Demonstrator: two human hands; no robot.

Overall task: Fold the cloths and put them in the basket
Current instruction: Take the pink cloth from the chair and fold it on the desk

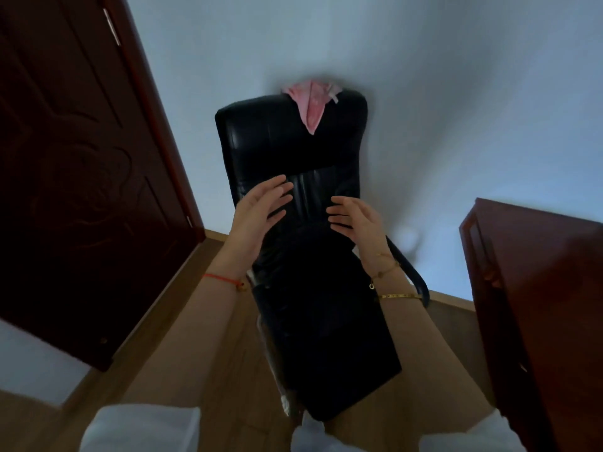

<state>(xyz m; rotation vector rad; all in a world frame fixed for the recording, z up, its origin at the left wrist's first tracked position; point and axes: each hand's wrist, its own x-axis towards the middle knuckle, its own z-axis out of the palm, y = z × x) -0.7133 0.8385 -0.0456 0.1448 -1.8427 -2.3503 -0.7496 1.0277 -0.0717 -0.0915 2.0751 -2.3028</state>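
Setting: an indoor room, either domestic or a small office. Which of the two could not be told.
Seating: a black, leather-look, high-backed office chair [293,141] with an armrest stood close to the wall.
Door: a dark red-brown panelled wooden door [81,158] was at the left.
Furniture: a red-brown wooden cabinet [538,288] stood at the right.
Surfaces: the wall [456,93] was plain and pale, and the floor [208,353] was wood plank.
Domestic cue: a pink cloth [311,106] hung over the top of the chair's backrest.
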